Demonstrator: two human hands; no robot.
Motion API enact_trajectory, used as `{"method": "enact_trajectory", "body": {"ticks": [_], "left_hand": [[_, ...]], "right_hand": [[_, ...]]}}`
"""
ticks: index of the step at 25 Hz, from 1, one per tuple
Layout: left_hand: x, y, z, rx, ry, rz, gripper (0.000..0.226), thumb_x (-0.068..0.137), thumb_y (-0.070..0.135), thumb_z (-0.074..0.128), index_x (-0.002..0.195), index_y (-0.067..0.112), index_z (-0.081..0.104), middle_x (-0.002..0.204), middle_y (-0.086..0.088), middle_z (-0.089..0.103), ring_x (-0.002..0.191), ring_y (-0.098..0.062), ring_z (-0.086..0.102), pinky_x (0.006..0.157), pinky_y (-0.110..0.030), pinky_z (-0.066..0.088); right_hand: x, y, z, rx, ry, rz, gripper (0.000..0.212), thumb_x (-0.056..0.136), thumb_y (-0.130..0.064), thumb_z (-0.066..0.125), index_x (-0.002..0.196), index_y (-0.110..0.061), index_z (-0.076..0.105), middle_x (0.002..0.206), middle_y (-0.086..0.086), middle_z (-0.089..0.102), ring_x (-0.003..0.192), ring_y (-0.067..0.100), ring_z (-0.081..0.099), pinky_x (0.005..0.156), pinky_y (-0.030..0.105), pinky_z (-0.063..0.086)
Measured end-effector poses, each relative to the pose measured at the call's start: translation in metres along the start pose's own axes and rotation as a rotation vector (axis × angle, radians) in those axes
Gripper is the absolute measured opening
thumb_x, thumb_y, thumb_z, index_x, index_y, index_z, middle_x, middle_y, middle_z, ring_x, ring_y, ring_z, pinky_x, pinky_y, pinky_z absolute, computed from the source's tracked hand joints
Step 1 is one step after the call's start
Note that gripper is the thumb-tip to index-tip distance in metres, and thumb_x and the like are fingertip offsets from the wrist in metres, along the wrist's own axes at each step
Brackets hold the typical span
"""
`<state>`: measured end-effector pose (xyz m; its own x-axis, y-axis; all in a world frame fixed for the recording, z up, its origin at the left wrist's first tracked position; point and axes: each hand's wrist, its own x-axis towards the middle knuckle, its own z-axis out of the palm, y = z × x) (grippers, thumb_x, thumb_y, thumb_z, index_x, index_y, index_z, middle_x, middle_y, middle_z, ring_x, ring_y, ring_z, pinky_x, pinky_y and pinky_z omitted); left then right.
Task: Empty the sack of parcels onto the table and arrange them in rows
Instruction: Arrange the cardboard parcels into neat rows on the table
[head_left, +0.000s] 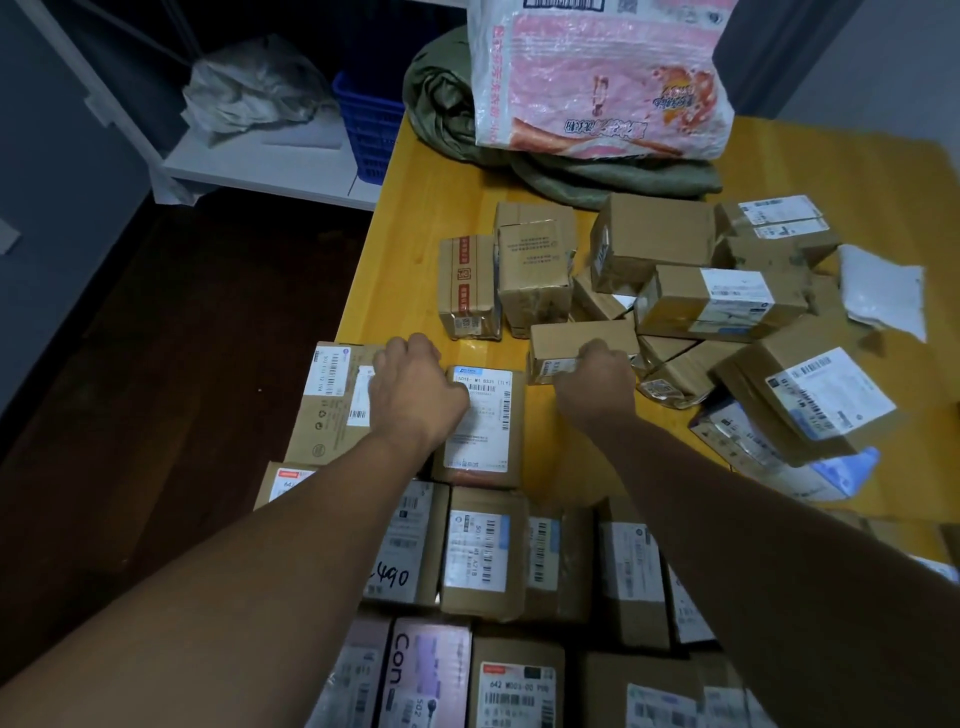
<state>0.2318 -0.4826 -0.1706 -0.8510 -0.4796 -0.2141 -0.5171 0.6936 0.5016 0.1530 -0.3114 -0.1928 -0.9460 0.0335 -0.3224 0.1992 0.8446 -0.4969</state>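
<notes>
Parcels (488, 561) lie in neat rows at the near end of the table (415, 208), others heaped beyond, the green sack (447, 114) crumpled at the far edge. Right hand (597, 379) grips a small brown box (587, 338); left hand (415, 384) rests with fingers curled on the far corner of a labelled parcel (483, 431), its hold unclear.

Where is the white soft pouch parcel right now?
In the head view, the white pouch lies at the far right of the yellow table, just right of the label-topped box at the unsorted pile's edge.
</notes>
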Motion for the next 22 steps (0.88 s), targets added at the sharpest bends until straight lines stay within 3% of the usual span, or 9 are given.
{"method": "enact_trajectory", "body": {"ticks": [4,7,11,15,17,19,22], "left_hand": [[-0.001,0.025,0.023,0.029,-0.190,0.027,0.028,0.085,0.019,0.066,0.111,0.011,0.057,0.115,-0.008,0.057,0.106,-0.028,0.055,0.084,-0.039,0.049],[-0.001,0.032,0.041,0.068,-0.337,-0.028,0.046,0.084,0.023,0.069,0.123,0.009,0.051,0.124,-0.012,0.055,0.113,-0.031,0.057,0.089,-0.040,0.052],[0.004,0.028,0.055,0.066,-0.413,-0.141,0.062,0.082,0.029,0.072,0.133,0.009,0.044,0.130,-0.014,0.048,0.118,-0.032,0.054,0.094,-0.040,0.051],[0.011,0.026,0.062,0.034,-0.464,-0.222,0.077,0.079,0.034,0.078,0.140,0.010,0.038,0.137,-0.014,0.041,0.126,-0.033,0.047,0.102,-0.042,0.047],[0.011,0.028,0.065,0.029,-0.454,-0.253,0.078,0.079,0.034,0.076,0.142,0.011,0.035,0.139,-0.014,0.040,0.130,-0.033,0.043,0.106,-0.043,0.044],[0.011,0.030,0.068,0.045,-0.443,-0.259,0.080,0.078,0.034,0.075,0.143,0.011,0.032,0.140,-0.014,0.038,0.133,-0.033,0.039,0.107,-0.043,0.042],[0.012,0.031,0.071,0.084,-0.449,-0.263,0.088,0.074,0.033,0.079,0.144,0.013,0.030,0.139,-0.012,0.038,0.134,-0.033,0.038,0.108,-0.046,0.042]], "right_hand": [[0.014,-0.003,-0.012,-0.208,0.024,-0.142,0.052,0.091,-0.016,0.063,0.139,-0.006,0.047,0.139,0.017,0.044,0.129,0.036,0.039,0.107,0.046,0.037],[0.024,0.002,-0.012,-0.315,0.001,-0.222,0.054,0.091,-0.016,0.063,0.141,-0.007,0.045,0.147,0.017,0.041,0.134,0.036,0.037,0.108,0.046,0.036],[0.040,0.009,-0.011,-0.413,-0.020,-0.333,0.058,0.089,-0.014,0.062,0.143,-0.008,0.042,0.153,0.016,0.037,0.142,0.037,0.030,0.114,0.049,0.036],[0.049,0.014,0.000,-0.547,-0.136,-0.372,0.080,0.088,-0.016,0.064,0.155,-0.007,0.022,0.160,0.015,0.027,0.151,0.038,0.016,0.120,0.052,0.027],[0.049,0.016,0.002,-0.612,-0.125,-0.393,0.082,0.089,-0.018,0.065,0.156,-0.006,0.019,0.157,0.016,0.029,0.147,0.038,0.022,0.118,0.051,0.030],[0.050,0.017,-0.002,-0.726,-0.057,-0.439,0.077,0.089,-0.022,0.066,0.152,-0.006,0.025,0.145,0.018,0.037,0.135,0.036,0.036,0.110,0.048,0.036],[0.049,0.021,-0.004,-0.891,-0.024,-0.511,0.070,0.087,-0.030,0.071,0.145,-0.010,0.038,0.133,0.018,0.043,0.125,0.036,0.042,0.107,0.050,0.038]]}}
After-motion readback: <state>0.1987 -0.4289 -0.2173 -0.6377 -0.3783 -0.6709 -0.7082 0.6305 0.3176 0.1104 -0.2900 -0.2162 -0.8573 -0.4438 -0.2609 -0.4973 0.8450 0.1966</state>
